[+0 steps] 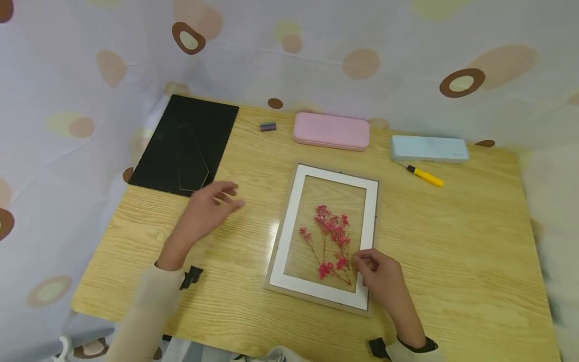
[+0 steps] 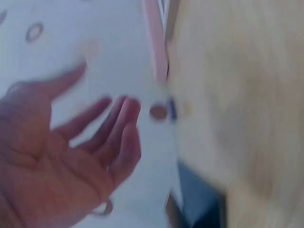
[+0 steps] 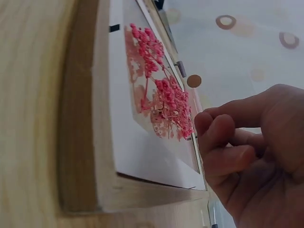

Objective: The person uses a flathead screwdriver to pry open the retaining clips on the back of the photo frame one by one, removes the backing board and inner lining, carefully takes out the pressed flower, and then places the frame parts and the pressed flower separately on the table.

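Observation:
A picture frame (image 1: 279,256) with a white mat border lies flat on the table. Pink dried flowers (image 1: 334,229) on thin stems rest inside the mat's opening. My right hand (image 1: 384,276) is over the frame's lower right side, fingers bent and fingertips together close beside the flower stems. Whether a stem is between those fingertips I cannot tell. In the right wrist view the pink blooms (image 3: 173,102) stand out above the white mat (image 3: 142,156). My left hand (image 1: 210,206) hovers left of the frame, fingers loosely bent and holding nothing; the left wrist view shows its bare palm (image 2: 71,166).
A black backing board (image 1: 194,146) with a stand flap lies at the back left. Behind the frame are a small dark stick-like piece (image 1: 268,126), a pink case (image 1: 331,130) and a light blue case (image 1: 428,148). A yellow-handled screwdriver (image 1: 425,176) lies before the blue case.

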Demonstrator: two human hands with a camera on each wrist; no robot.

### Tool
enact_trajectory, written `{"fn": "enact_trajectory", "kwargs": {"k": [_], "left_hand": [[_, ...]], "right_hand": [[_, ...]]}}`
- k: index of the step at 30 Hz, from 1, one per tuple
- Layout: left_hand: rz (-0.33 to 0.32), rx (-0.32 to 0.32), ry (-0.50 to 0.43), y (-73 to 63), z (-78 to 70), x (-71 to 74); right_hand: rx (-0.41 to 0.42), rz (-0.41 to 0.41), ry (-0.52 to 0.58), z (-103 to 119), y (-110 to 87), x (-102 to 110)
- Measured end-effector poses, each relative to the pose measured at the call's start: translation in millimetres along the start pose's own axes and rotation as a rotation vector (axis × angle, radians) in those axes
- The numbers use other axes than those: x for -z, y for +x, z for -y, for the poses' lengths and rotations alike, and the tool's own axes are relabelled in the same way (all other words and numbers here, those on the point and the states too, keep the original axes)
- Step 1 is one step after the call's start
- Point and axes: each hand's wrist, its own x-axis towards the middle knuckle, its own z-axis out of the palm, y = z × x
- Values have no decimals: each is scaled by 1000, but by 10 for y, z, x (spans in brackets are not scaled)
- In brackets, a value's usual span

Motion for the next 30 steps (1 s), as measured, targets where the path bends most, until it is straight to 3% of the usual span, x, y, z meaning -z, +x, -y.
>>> {"fn": "enact_trajectory", "kwargs": {"k": [2,4,8,10,16,25,30], "left_hand": [[200,-61,-8,-58,-75,-211],[343,-137,32,-121,-130,-417],[465,-281,188,-259,-219,-745],[490,-324,250,-322,-250,-858],[541,-354,338,-458,-309,-1020],[513,-394,428,-547,-311,-1084],[497,-404,433,-551,-301,-1090]], "right_hand": [[-2,10,-39,23,-26,-26],[-8,23,-68,40,-51,-46],[-18,64,-155,85,-93,-82],[-6,101,-225,111,-110,-98],[42,159,-396,142,-155,-135],[78,146,-450,141,-180,-197],[189,107,-486,122,-205,-267]]}}
